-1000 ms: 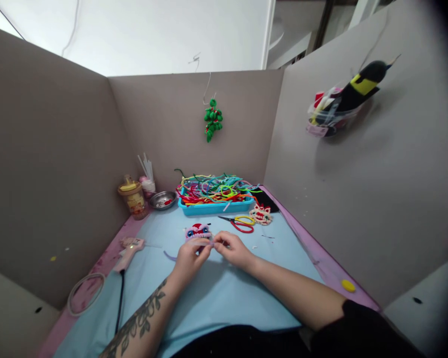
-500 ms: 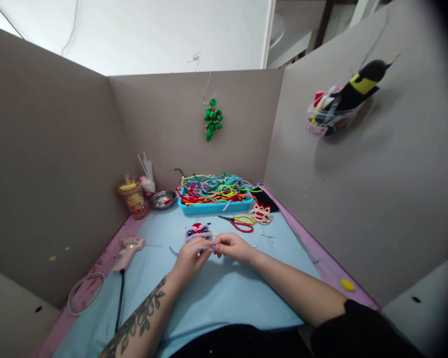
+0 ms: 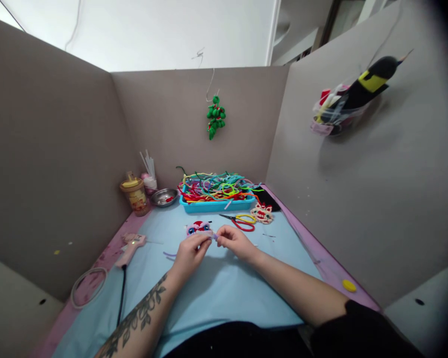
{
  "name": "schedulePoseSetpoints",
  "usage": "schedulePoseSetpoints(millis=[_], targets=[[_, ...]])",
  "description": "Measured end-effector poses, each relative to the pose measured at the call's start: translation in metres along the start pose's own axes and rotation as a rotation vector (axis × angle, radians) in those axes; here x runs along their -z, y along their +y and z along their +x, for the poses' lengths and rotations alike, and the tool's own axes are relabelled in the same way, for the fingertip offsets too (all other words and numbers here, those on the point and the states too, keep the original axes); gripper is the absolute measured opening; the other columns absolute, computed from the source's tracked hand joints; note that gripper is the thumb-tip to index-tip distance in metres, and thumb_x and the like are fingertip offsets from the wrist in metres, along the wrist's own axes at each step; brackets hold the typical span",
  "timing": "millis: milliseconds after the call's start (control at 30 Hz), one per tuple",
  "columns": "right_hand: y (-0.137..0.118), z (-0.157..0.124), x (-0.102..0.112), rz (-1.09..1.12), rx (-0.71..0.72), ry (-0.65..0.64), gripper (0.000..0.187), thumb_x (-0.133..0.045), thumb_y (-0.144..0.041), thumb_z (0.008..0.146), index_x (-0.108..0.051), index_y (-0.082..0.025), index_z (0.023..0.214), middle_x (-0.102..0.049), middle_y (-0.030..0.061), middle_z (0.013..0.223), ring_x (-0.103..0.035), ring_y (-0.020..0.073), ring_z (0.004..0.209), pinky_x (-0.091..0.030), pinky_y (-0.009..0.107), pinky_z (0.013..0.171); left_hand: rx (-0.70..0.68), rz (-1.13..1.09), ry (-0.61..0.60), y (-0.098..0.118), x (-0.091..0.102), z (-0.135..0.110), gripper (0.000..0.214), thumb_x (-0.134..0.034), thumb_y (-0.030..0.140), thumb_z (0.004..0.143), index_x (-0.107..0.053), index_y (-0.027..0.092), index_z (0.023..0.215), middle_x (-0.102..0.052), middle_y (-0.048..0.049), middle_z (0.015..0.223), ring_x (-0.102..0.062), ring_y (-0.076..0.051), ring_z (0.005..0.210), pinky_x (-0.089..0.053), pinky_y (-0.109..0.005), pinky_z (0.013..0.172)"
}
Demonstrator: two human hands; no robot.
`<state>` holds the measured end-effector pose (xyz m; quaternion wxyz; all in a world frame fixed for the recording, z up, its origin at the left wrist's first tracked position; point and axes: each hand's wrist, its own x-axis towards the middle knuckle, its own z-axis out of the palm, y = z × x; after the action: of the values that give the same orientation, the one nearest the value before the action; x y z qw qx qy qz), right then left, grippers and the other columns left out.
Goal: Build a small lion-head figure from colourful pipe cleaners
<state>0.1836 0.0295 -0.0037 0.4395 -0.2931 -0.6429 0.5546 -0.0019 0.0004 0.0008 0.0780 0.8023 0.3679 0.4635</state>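
Two-handed, holding a thin, purple, seemingly fuzzy strip [image 3: 215, 237] just below the frame's centre, pinched in the grip of left hand [image 3: 189, 252] and right hand [image 3: 237, 242]; now showing more purple between both than a moment ago, apparently mid-adjustment.

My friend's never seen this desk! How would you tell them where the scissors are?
Find the blue tray of colourful fuzzy stems near the back wall. The scissors lie in front of its right half, beyond the right hand, just left of the cream face. Unlike that fuzzy face, they have dark blades pointing left and two loops, one yellow, one red.
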Motion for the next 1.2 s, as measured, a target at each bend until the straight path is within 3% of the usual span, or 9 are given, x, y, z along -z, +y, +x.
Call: schedulePoseSetpoints(millis=[500,700,933,1067,1200], targets=[[0.005,-0.001,-0.005,-0.06,0.014,0.093,0.035,-0.071,-0.046,0.067,-0.053,-0.018,0.074,-0.052,-0.0036,0.064,-0.045,0.0102,0.058,-0.035,0.024,0.057,0.033,-0.004,0.0,0.003,0.0,-0.001,0.016,-0.056,0.022,0.085,-0.07,0.019,0.093,-0.074,-0.0065,0.089,-0.069,-0.018,0.079,-0.054,-0.028,0.074],[-0.002,-0.007,-0.009,-0.459,0.268,0.256,0.018,-0.062,-0.035,0.078,-0.055,-0.019,0.071,-0.055,0.0014,0.07,-0.049,0.0145,0.067,-0.039,0.027,0.061,0.107,-0.062,0.023,0.004,-0.002,-0.002,0.015,-0.06,0.024,0.082,-0.072,0.018,0.089,-0.075,-0.0066,0.085,-0.07,-0.019,0.075,-0.055,-0.028,0.071],[0.009,-0.012,-0.008,-0.674,0.49,0.234,0.006,-0.054,-0.023,0.084,-0.057,-0.021,0.08,-0.058,0.0052,0.077,-0.054,0.0182,0.077,-0.042,0.031,0.071,0.296,-0.189,-0.016,0.01,-0.002,0.001,0.023,-0.057,0.032,0.084,-0.073,0.016,0.081,-0.074,-0.0034,0.075,-0.065,-0.015,0.06,-0.052,-0.024,0.056],[0.008,-0.013,-0.01,-0.673,0.466,0.218,0.007,-0.055,-0.027,0.084,-0.058,-0.021,0.081,-0.059,0.0052,0.078,-0.054,0.0181,0.077,-0.043,0.031,0.071,0.35,-0.226,-0.014,0.01,-0.002,0.003,0.027,-0.056,0.033,0.084,-0.071,0.015,0.07,-0.07,-0.0012,0.061,-0.059,-0.012,0.05,-0.046,-0.021,0.047],[-0.001,-0.013,-0.01,-0.612,0.391,0.203,0.014,-0.057,-0.032,0.082,-0.059,-0.02,0.088,-0.058,0.0051,0.08,-0.053,0.0173,0.075,-0.043,0.029,0.068,0.287,-0.227,-0.001,0.008,-0.003,0.003,0.02,-0.057,0.029,0.083,-0.071,0.016,0.077,-0.073,-0.0048,0.075,-0.066,-0.016,0.066,-0.052,-0.025,0.059]])
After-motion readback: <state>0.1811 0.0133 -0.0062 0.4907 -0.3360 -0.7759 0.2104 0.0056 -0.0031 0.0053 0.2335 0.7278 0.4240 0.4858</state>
